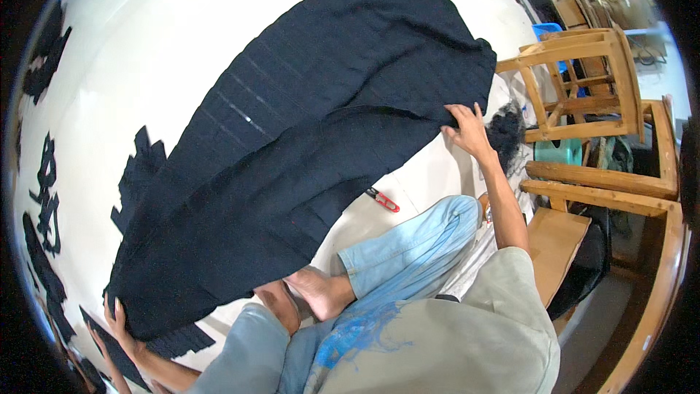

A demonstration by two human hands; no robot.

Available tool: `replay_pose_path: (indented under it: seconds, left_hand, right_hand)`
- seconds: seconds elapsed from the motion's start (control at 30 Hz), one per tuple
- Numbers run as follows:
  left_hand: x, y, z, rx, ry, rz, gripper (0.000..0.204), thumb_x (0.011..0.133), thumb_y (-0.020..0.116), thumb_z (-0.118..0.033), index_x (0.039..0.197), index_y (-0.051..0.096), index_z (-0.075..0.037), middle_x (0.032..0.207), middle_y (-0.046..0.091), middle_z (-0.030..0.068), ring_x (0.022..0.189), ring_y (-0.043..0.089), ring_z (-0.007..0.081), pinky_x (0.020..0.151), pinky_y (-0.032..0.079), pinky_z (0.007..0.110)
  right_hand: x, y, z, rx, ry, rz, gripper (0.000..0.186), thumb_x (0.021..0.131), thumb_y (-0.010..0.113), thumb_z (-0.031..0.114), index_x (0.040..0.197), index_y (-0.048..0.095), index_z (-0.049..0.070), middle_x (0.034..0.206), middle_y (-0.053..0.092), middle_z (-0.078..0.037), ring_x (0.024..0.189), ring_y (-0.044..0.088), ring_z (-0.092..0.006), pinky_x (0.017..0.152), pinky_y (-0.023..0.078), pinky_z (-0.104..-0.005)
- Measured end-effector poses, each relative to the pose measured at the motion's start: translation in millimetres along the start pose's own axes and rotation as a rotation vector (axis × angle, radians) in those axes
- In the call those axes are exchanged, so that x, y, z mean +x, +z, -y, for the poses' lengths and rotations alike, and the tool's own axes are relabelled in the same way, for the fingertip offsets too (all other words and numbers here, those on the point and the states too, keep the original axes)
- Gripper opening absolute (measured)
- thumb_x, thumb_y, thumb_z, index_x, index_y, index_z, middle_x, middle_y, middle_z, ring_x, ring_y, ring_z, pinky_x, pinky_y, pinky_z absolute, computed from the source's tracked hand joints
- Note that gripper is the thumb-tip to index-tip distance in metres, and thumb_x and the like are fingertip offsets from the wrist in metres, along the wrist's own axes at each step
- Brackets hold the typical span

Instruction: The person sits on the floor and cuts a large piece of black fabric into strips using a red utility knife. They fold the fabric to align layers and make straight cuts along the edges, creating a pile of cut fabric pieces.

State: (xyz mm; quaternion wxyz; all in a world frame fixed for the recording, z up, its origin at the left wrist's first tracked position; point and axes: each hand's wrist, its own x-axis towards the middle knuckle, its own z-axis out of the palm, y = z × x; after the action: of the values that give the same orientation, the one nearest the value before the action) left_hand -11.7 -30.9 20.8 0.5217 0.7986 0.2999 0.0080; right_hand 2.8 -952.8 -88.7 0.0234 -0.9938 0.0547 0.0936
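A large black cloth [306, 131] with faint ribs and folds lies spread over the white floor in front of my crossed legs. At its near left corner, my left hand [120, 325] is closed on the edge, with part of its fingers hidden by the fabric. My right hand [469, 131] grips the right edge, the thumb and fingers on either side of the fabric. Between the cloth and my knee lies a pair of red-handled thread snips [385, 201], apart from both hands. A small whitish streak [246, 118] shows on the cloth's upper surface.
Wooden stools [576, 87] and a wooden frame [656, 263] stand close on the right. A tangle of black fibres [504, 131] lies beyond my right hand. Black cloth scraps [138, 175] are scattered on the left. Another person's hand [102, 346] shows at the lower left.
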Motion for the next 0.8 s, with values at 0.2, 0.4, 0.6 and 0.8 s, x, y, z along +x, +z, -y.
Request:
replay_pose_path:
  seconds: [0.2,0.4,0.6,0.8]
  left_hand:
    - [-8,37,-28,-0.154,-0.008,0.029,0.056,0.085,0.071,-0.021,0.132,0.054,0.003,0.118,0.062,0.0142,0.108,0.060,0.0233,0.103,0.042,0.034]
    - [-18,40,-38,-0.034,0.008,-0.018,0.065,0.079,0.076,-0.024,0.133,0.051,0.003,0.120,0.061,0.0154,0.108,0.060,0.0245,0.101,0.043,0.034]
    - [-23,25,-24,-0.055,-0.027,0.023,0.074,0.074,0.079,-0.030,0.134,0.050,0.001,0.121,0.059,0.0160,0.109,0.058,0.0271,0.100,0.044,0.036]
    - [-23,30,-10,-0.019,-0.135,-0.075,0.073,0.076,0.077,-0.032,0.136,0.049,-0.001,0.121,0.058,0.0157,0.108,0.058,0.0282,0.098,0.045,0.038]
  right_hand:
    - [15,4,-10,0.219,0.012,-0.138,0.041,0.084,0.060,0.024,0.122,0.060,0.008,0.123,0.061,-0.012,0.123,0.053,-0.0304,0.114,0.022,-0.0572]
    - [19,-8,-5,-0.014,0.202,-0.677,0.029,0.064,0.056,-0.006,0.090,0.064,0.005,0.093,0.068,-0.012,0.095,0.063,-0.0322,0.091,0.045,-0.0433]
    - [141,-100,-17,0.298,0.290,-1.144,0.011,0.077,0.058,0.001,0.083,0.066,0.005,0.086,0.069,-0.009,0.082,0.065,-0.0220,0.076,0.049,-0.0362]
    - [341,-104,49,-0.172,0.295,-0.604,0.023,0.077,0.058,0.010,0.096,0.072,0.010,0.098,0.071,-0.014,0.095,0.067,-0.0334,0.090,0.044,-0.0531]
